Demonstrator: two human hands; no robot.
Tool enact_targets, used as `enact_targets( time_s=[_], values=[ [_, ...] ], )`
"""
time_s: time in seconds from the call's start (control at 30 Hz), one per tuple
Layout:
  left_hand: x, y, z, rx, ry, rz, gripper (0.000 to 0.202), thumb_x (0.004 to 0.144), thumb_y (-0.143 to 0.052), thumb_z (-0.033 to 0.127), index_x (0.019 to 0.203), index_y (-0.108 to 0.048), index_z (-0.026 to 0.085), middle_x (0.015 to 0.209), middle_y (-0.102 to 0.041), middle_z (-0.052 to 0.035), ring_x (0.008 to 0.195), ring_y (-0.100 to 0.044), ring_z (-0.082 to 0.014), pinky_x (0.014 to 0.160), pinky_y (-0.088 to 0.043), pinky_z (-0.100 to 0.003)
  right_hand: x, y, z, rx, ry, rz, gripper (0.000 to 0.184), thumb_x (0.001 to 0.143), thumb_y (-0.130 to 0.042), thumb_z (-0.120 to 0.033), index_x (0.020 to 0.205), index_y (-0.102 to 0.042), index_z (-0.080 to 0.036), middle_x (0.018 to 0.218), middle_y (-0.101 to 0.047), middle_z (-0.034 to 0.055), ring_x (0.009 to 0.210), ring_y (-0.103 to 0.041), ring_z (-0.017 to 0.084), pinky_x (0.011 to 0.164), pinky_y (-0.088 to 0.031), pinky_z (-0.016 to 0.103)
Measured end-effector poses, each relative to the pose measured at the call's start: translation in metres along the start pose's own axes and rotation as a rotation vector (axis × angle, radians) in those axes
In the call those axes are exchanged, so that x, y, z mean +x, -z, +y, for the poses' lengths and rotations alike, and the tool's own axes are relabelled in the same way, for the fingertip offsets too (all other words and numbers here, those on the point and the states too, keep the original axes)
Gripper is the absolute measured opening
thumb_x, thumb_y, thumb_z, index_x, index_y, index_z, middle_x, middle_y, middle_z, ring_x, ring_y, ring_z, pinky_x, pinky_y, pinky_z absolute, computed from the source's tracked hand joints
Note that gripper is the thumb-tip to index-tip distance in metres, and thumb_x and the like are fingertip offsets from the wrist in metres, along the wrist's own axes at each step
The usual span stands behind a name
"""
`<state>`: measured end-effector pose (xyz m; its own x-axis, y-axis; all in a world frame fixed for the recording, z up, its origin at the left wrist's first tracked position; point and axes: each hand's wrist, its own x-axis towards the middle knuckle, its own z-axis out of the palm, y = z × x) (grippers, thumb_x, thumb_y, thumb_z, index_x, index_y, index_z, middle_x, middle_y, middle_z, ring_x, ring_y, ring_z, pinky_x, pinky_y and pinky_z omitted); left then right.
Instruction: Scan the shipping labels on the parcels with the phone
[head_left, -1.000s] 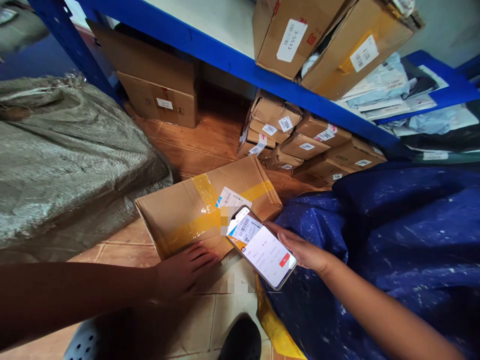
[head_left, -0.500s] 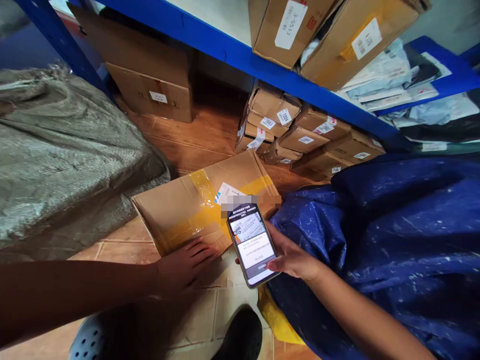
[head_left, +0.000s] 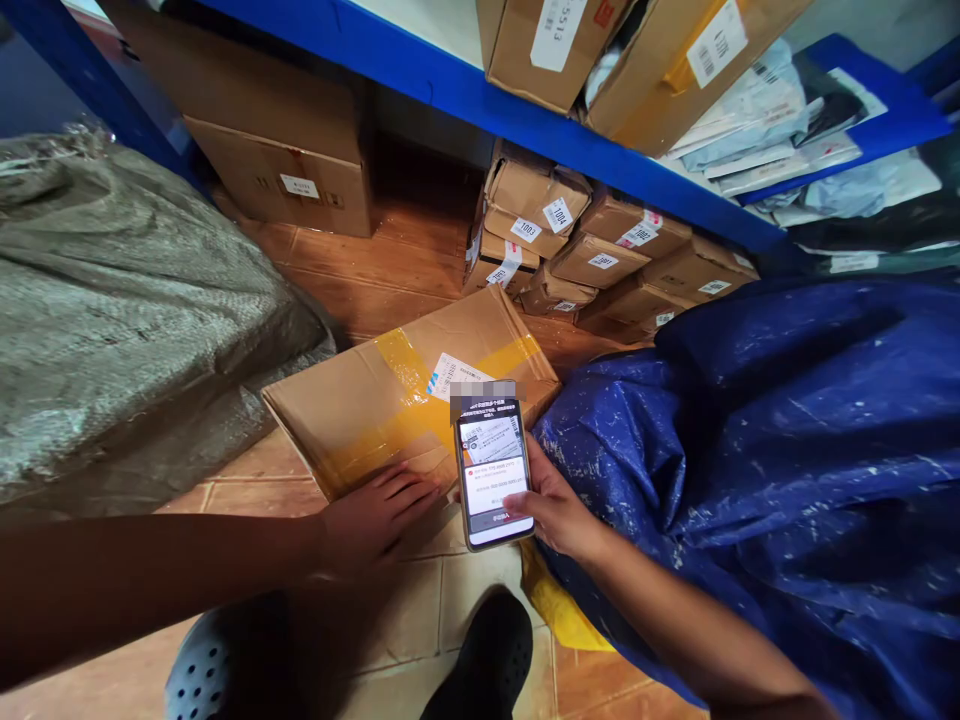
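A flat cardboard box point(head_left: 352, 385) with yellow tape lies on the tiled floor in front of me. On its top is a white shipping label point(head_left: 454, 374), partly covered by the phone. My left hand point(head_left: 382, 512) rests with fingers stretched out on the box's near edge. My right hand point(head_left: 559, 505) grips a smartphone point(head_left: 495, 480) over the box's near right side. The thumb touches the lower part of its lit screen, which shows a picture of a label above lines of text.
Blue shelving point(head_left: 420, 85) crosses the back, with several labelled cartons point(head_left: 536, 195) beneath it and more boxes above. A grey woven sack point(head_left: 142, 330) lies at the left, a crumpled blue tarp-like bag point(head_left: 765, 450) at the right. My shoes point(head_left: 487, 650) stand close to the box.
The phone has shifted slightly left and up and stands straighter. My right thumb has moved up and left on the screen. The left hand stays on the box; the view has shifted a little.
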<state>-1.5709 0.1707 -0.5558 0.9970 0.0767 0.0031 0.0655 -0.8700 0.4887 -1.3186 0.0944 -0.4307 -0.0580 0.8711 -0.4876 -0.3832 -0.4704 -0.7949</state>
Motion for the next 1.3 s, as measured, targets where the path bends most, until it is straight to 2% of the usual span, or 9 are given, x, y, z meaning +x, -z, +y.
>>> enact_targets(
  time_s=[0.13,0.37,0.53,0.67,0.83,1.1,1.3],
  values=[
    [0.0,0.001,0.0,0.006,-0.01,0.051,0.062,0.089,-0.048,0.03,0.147,-0.038,0.01,0.145,-0.052,-0.0175,0.128,-0.048,-0.0345,0.115,-0.027,-0.057,-0.003,0.0,0.005,-0.025,-0.015,-0.015,0.064,0.07,-0.077,-0.021,0.126,-0.047,-0.028,0.115,-0.07,0.0043,0.097,-0.069,0.023,0.078,-0.053,0.036],
    [0.0,0.002,0.0,0.031,-0.027,0.062,0.061,0.087,-0.05,0.03,0.143,-0.041,0.009,0.141,-0.054,-0.0185,0.126,-0.049,-0.0345,0.114,-0.028,-0.057,-0.004,-0.008,0.007,-0.065,0.036,-0.02,0.063,0.072,-0.082,-0.025,0.125,-0.048,-0.028,0.118,-0.068,0.0042,0.105,-0.067,0.022,0.097,-0.048,0.043],
    [0.0,0.002,0.001,0.048,-0.018,0.057,0.06,0.089,-0.048,0.032,0.144,-0.041,0.009,0.142,-0.054,-0.0176,0.127,-0.048,-0.0349,0.115,-0.026,-0.057,-0.005,-0.007,0.011,-0.05,0.034,0.01,0.055,0.08,-0.076,-0.03,0.127,-0.046,-0.028,0.117,-0.069,0.0051,0.104,-0.067,0.022,0.096,-0.049,0.044],
    [0.001,0.004,0.002,0.058,-0.024,0.072,0.06,0.088,-0.049,0.031,0.143,-0.042,0.008,0.14,-0.055,-0.0182,0.125,-0.049,-0.0343,0.115,-0.026,-0.057,-0.006,-0.001,0.015,-0.085,0.043,-0.031,0.07,0.074,-0.08,-0.026,0.132,-0.042,-0.029,0.119,-0.069,0.0056,0.105,-0.067,0.024,0.094,-0.05,0.045],
    [0.001,0.002,0.002,0.048,-0.018,0.065,0.061,0.088,-0.049,0.032,0.144,-0.04,0.01,0.14,-0.055,-0.0165,0.126,-0.049,-0.0328,0.115,-0.026,-0.055,-0.01,0.002,0.015,-0.102,0.05,-0.051,0.069,0.072,-0.078,-0.02,0.131,-0.044,-0.028,0.123,-0.066,0.0061,0.11,-0.066,0.025,0.096,-0.048,0.045],
    [0.001,0.001,0.003,0.025,0.008,0.06,0.057,0.089,-0.048,0.029,0.143,-0.042,0.01,0.142,-0.054,-0.017,0.128,-0.048,-0.0321,0.115,-0.028,-0.053,-0.018,-0.002,0.01,-0.043,-0.006,-0.084,0.087,0.065,-0.079,-0.019,0.139,-0.036,-0.03,0.129,-0.062,0.0069,0.111,-0.063,0.026,0.089,-0.051,0.042],
    [0.001,0.003,0.004,0.017,-0.007,0.086,0.054,0.089,-0.049,0.027,0.14,-0.045,0.011,0.136,-0.058,-0.0167,0.125,-0.049,-0.0322,0.115,-0.027,-0.055,-0.021,-0.005,0.013,-0.055,-0.022,-0.073,0.082,0.067,-0.077,-0.019,0.137,-0.038,-0.029,0.126,-0.062,0.0065,0.106,-0.064,0.024,0.084,-0.051,0.038]
  ],
)
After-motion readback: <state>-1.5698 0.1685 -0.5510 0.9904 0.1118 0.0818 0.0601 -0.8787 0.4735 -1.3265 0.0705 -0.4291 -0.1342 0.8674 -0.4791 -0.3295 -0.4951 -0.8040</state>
